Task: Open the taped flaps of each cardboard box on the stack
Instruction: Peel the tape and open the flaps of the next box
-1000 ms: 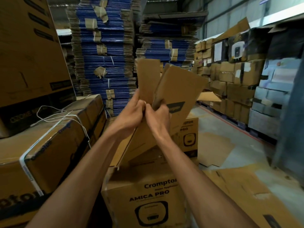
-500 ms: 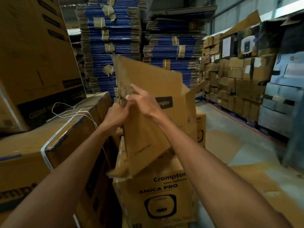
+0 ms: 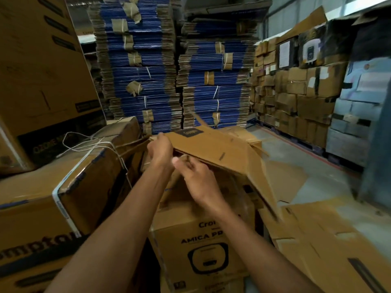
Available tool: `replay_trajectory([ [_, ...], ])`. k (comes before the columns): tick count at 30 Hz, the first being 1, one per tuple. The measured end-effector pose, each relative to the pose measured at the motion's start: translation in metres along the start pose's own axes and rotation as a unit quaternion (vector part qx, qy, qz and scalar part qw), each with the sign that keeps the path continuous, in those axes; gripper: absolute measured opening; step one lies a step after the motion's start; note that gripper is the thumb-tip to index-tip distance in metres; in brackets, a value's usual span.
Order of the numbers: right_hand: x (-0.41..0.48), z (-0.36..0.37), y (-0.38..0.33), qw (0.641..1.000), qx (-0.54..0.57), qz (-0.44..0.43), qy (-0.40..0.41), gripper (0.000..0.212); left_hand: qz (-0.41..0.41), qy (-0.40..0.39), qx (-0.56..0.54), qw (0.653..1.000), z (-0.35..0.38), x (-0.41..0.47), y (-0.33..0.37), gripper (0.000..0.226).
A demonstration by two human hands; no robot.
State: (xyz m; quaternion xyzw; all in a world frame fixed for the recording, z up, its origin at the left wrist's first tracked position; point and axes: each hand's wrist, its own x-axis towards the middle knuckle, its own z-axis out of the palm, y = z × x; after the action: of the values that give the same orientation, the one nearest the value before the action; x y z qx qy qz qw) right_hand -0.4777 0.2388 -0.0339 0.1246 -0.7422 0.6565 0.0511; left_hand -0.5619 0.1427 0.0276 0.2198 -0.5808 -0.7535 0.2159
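**Box lowered flat**

The cardboard box [image 3: 222, 149], upright a moment ago, is now tipped nearly level over the printed carton [image 3: 203, 246]. Its near edge is gripped by the left hand [image 3: 159, 152] and pinched by the right hand [image 3: 197, 178]; flaps seem freed

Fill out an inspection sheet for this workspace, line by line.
Surface: grey concrete floor; no table seen.
Job's things: held carton tilted above the AMICA PRO box, with flaps hanging loose at its right end.
Clutter: flattened cardboard on the floor at right.
Hands: left hand grips the held carton's near edge; right hand has fingers curled under the same edge.
Cables: white cord looped over the strapped box.
Surroundings: blue carton bundles stacked high behind; wall of cartons at right.
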Motion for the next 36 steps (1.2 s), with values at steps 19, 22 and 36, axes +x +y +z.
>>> replay_trajectory([
  [19,0.007,-0.132,0.054,0.822,0.398,0.125,0.388,0.029,-0.197,-0.207,-0.276,0.918,0.003,-0.079,-0.085,0.017],
  [22,0.005,-0.149,0.056,0.825,0.375,0.111,0.408,0.027,-0.193,-0.231,-0.274,0.914,0.011,-0.086,-0.09,0.025],
  [36,-0.076,-0.308,0.083,0.787,0.343,0.057,0.509,0.031,-0.257,-0.363,-0.243,0.862,0.128,-0.187,-0.167,0.028],
])
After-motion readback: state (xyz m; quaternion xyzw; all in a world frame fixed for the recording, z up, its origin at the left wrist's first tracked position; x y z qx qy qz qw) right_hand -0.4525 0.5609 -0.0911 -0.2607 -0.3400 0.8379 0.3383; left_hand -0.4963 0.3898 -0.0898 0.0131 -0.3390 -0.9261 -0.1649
